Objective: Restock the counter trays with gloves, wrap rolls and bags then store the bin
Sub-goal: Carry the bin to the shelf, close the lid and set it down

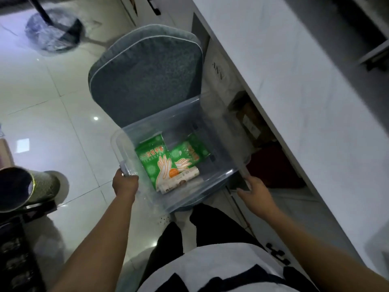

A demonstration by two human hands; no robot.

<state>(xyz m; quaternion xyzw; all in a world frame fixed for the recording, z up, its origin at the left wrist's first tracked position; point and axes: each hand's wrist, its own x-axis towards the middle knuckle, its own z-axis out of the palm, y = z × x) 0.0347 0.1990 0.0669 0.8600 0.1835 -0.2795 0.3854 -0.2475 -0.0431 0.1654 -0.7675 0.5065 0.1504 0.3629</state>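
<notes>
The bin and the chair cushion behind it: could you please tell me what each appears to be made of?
The bin looks like clear, glossy plastic: the green glove packs and the floor show through its walls. The chair cushion appears to be grey speckled fabric, matte, with pale piping along its edge; its filling cannot be seen.

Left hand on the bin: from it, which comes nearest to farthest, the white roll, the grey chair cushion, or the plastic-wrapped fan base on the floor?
From the left hand at the bin's left rim:
1. White roll, inside the clear bin, just to its right.
2. Grey chair cushion, beyond the bin.
3. Plastic-wrapped fan base, far top left on the floor.
</notes>
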